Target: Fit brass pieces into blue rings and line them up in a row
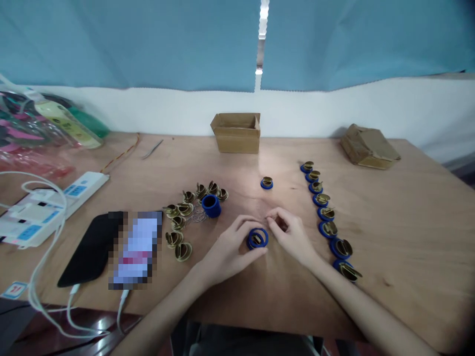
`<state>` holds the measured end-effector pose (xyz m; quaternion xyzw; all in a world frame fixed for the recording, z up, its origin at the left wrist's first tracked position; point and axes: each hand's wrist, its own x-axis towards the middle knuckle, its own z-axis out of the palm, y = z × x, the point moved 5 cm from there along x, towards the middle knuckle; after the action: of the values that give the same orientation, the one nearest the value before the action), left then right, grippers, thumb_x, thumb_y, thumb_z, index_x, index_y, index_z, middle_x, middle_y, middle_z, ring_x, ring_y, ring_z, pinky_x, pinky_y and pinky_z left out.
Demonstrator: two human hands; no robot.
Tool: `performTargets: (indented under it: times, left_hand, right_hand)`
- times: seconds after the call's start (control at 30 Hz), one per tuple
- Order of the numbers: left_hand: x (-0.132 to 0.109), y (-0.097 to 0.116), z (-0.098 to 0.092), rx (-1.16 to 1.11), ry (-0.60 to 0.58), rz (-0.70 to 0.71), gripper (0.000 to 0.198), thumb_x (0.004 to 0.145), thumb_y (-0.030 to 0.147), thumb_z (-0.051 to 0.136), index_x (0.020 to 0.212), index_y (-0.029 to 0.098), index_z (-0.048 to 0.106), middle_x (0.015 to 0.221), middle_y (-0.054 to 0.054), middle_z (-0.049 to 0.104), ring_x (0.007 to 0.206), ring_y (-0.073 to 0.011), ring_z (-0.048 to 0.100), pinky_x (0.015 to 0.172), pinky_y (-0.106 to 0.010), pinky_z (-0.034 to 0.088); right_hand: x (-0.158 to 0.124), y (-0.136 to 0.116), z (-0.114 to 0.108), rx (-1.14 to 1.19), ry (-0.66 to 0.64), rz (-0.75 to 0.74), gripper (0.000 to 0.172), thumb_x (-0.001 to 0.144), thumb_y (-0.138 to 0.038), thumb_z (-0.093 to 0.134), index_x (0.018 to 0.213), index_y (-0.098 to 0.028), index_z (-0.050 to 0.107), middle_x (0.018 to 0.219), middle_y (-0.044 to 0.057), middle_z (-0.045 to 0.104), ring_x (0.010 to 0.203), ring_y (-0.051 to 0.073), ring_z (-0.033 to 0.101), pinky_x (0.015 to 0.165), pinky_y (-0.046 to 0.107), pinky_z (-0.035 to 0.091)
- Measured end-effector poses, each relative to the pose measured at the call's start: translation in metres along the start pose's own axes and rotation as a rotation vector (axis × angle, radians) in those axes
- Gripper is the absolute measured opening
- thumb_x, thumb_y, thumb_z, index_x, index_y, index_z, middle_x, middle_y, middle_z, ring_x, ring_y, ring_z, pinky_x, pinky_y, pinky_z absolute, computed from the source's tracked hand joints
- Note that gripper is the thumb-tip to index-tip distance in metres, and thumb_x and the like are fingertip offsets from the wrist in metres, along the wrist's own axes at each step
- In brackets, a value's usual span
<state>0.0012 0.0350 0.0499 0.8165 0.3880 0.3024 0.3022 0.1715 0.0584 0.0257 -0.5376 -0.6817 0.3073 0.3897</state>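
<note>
Blue ring [257, 239] with a brass insert seated inside it sits low on the table [389, 237], near the front edge, between my two hands. My left hand [228, 249] is curled around the ring's left side, with fingertips on its rim and the thumb at its lower edge. My right hand [291, 232] lies just to the right of the ring, fingers bunched and pinched together near the ring's upper right; I cannot tell whether they pinch a small part or only each other.

To the right, a curved row of finished rings [326, 213], each blue with a brass piece in it, runs from the far middle of the table toward my right forearm. One more finished ring [266, 183] stands alone, beyond my hands. To the left of my hands is a loose pile of brass pieces [185, 212], with an empty blue ring [211, 205] standing at its right side and some thin wire springs [198, 215] just beside that.

Farther left lie a black phone [92, 249], a second phone [135, 249] with its screen blurred, and a white power strip [48, 207] with white cables. At the back of the table stands an open cardboard box [236, 132]; a flattened brown box [369, 146] lies at the far right.
</note>
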Motion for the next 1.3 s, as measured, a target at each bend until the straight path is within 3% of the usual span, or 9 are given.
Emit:
performTargets:
  times: [0.13,0.2,0.33,0.5,0.63,0.87,1.1,1.2,1.3]
  left_hand:
    - [-0.002,-0.012,-0.017,0.011,0.296,0.008,0.035,0.087,0.023,0.071,0.119,0.022,0.057,0.114,-0.007,0.062,0.109,-0.0213,0.063,0.098,-0.036,0.054]
    - [-0.004,-0.017,-0.021,0.046,0.36,0.001,0.034,0.088,0.023,0.07,0.12,0.022,0.058,0.113,-0.007,0.063,0.107,-0.0209,0.064,0.097,-0.035,0.054]
    - [-0.007,-0.019,-0.017,0.093,0.327,-0.013,0.037,0.09,0.023,0.065,0.127,0.022,0.058,0.113,-0.007,0.062,0.105,-0.0204,0.064,0.094,-0.035,0.054]
    - [-0.011,-0.026,-0.004,0.144,0.294,-0.106,0.031,0.089,0.018,0.057,0.12,0.022,0.063,0.105,-0.007,0.06,0.097,-0.0205,0.064,0.087,-0.034,0.056]
    - [-0.011,-0.033,-0.001,0.183,0.282,-0.168,0.025,0.087,0.018,0.059,0.111,0.021,0.064,0.102,-0.007,0.062,0.096,-0.0218,0.064,0.088,-0.036,0.055]
    - [-0.01,-0.034,0.002,0.255,0.258,-0.12,0.031,0.088,0.016,0.058,0.118,0.021,0.06,0.106,-0.008,0.069,0.1,-0.0257,0.065,0.091,-0.044,0.055]
    - [-0.013,-0.036,0.007,0.231,0.248,-0.089,0.042,0.089,0.015,0.058,0.131,0.017,0.054,0.117,-0.013,0.069,0.111,-0.0277,0.064,0.098,-0.048,0.054]
    - [-0.011,-0.03,0.005,0.159,0.251,-0.047,0.037,0.093,0.016,0.056,0.129,0.02,0.056,0.125,-0.012,0.067,0.119,-0.0272,0.061,0.104,-0.05,0.051]
    - [-0.01,-0.025,0.003,0.039,0.234,-0.051,0.027,0.097,0.018,0.052,0.122,0.021,0.061,0.118,-0.01,0.07,0.116,-0.0251,0.063,0.101,-0.047,0.054]
  right_hand:
    - [-0.005,-0.008,0.005,0.009,-0.017,-0.026,0.015,0.094,-0.02,0.052,0.082,-0.02,0.06,0.067,-0.003,0.055,0.058,0.013,0.05,0.053,0.024,0.037]
    - [-0.01,-0.014,0.009,-0.011,-0.041,-0.077,0.015,0.094,-0.022,0.053,0.081,-0.02,0.058,0.066,-0.004,0.051,0.056,0.012,0.048,0.053,0.024,0.036]
    - [-0.019,-0.02,0.018,-0.062,-0.151,-0.164,0.012,0.093,-0.025,0.058,0.083,-0.021,0.055,0.061,-0.007,0.043,0.052,0.011,0.043,0.053,0.024,0.033]
    - [-0.025,-0.018,0.028,-0.152,-0.249,-0.16,0.005,0.091,-0.021,0.058,0.089,-0.022,0.054,0.065,-0.006,0.051,0.054,0.011,0.047,0.054,0.024,0.035]
    - [-0.026,-0.017,0.029,-0.251,-0.205,-0.174,0.008,0.095,-0.024,0.053,0.087,-0.023,0.05,0.067,-0.005,0.056,0.054,0.013,0.05,0.054,0.025,0.035]
    - [-0.027,-0.014,0.029,-0.382,-0.132,-0.211,0.012,0.098,-0.024,0.049,0.086,-0.023,0.05,0.069,-0.002,0.061,0.056,0.015,0.057,0.053,0.026,0.035]
    - [-0.025,-0.014,0.022,-0.293,-0.059,-0.2,0.012,0.102,-0.024,0.047,0.091,-0.023,0.052,0.084,0.003,0.066,0.073,0.017,0.066,0.063,0.028,0.046]
    - [-0.026,-0.019,0.018,-0.23,0.014,-0.23,0.009,0.102,-0.021,0.049,0.094,-0.023,0.053,0.084,0.003,0.066,0.073,0.017,0.065,0.064,0.027,0.047]
    - [-0.029,-0.025,0.014,-0.19,0.087,-0.275,0.008,0.101,-0.018,0.05,0.095,-0.023,0.054,0.083,0.002,0.066,0.069,0.015,0.063,0.059,0.026,0.047]
